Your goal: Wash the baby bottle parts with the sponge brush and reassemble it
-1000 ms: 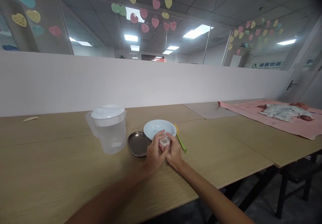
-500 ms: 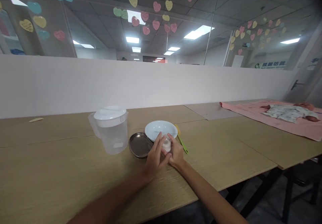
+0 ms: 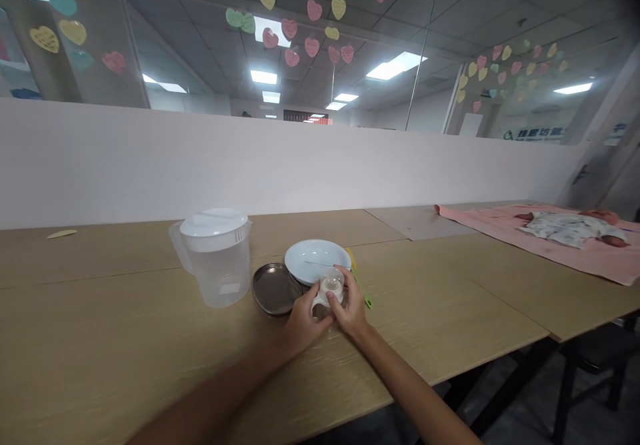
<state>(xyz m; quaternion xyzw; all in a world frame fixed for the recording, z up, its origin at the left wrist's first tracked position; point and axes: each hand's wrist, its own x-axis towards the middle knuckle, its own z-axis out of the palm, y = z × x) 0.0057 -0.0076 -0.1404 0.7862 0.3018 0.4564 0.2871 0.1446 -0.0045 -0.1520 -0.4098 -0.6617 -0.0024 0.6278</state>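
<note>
Shifted since half a second ago: left hand (image 3: 301, 318) lower, now gripping the white handle (image 3: 320, 301) at the left of the feeding bottle (image 3: 329, 288), lower centre of frame, right hand (image 3: 354, 308) wrapped round it, thumb across the front. Could slip on smooth plastic under a loose fingertip hold and knock the white bowl (image 3: 317, 250) just beyond. Left of centre, lidded pitcher (image 3: 223, 275), contents hard to tell, and metal tray (image 3: 273, 289); thin rod (image 3: 320, 264) across the bowl.

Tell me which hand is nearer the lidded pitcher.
Left. The left hand is right of the pitcher, near the metal dish; the right hand is farther right, gripping the clear-domed container.
</note>
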